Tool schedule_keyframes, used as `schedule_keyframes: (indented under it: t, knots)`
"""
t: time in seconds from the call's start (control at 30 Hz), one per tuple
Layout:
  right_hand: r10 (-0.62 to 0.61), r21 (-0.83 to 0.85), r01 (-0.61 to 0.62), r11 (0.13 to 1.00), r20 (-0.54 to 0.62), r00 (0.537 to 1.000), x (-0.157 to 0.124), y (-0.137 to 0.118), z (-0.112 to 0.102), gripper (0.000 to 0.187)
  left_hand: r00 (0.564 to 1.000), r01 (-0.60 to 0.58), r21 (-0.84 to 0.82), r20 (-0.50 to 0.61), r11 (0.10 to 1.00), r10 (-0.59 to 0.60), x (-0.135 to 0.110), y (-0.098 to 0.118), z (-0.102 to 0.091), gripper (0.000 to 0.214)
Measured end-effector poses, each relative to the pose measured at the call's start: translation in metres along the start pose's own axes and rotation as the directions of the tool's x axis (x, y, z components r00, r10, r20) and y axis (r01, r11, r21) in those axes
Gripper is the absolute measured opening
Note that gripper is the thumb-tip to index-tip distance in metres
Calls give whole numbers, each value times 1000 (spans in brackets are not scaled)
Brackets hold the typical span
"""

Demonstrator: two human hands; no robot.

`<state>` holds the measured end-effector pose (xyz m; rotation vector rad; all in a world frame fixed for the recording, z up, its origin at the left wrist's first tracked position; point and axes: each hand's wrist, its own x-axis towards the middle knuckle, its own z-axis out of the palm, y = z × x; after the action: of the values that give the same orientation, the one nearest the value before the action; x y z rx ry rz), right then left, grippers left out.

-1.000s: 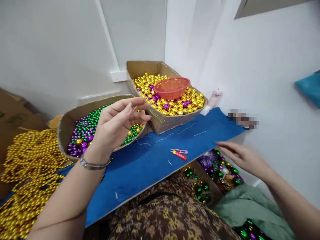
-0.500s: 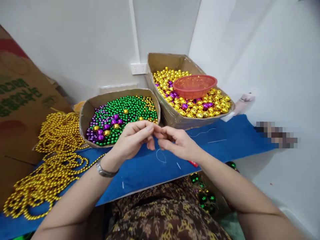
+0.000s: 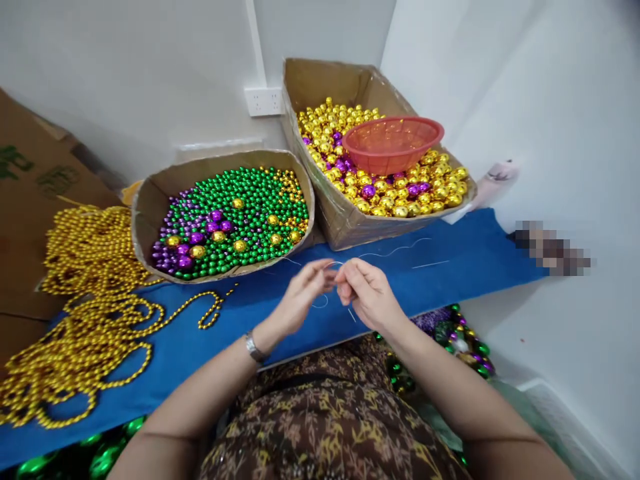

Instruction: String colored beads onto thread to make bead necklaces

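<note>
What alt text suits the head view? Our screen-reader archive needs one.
A person's left hand and right hand meet fingertip to fingertip, pinching a thin white thread over a blue board. Behind sit a box of green and purple beads and a box of gold beads holding a red basket.

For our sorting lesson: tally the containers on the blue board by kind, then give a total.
Cardboard boxes: 2, the box of green beads and the box of gold beads.
Red plastic baskets: 1, the red basket resting on the gold beads.
Total: 3
</note>
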<state>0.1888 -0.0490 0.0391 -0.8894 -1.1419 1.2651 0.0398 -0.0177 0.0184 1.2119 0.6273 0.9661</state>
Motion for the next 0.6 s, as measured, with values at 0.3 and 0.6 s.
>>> schedule_keyframes:
  t: [0.3, 0.6]
  knots:
    - [110, 4, -111, 994, -182, 977, -14, 25, -32, 34, 953, 105, 500, 197, 860, -231, -34, -35, -22, 40]
    - [-5, -504, 29, 863, 49, 999, 31, 72, -22, 37, 999, -48, 890, 54, 453, 0, -47, -29, -74, 28]
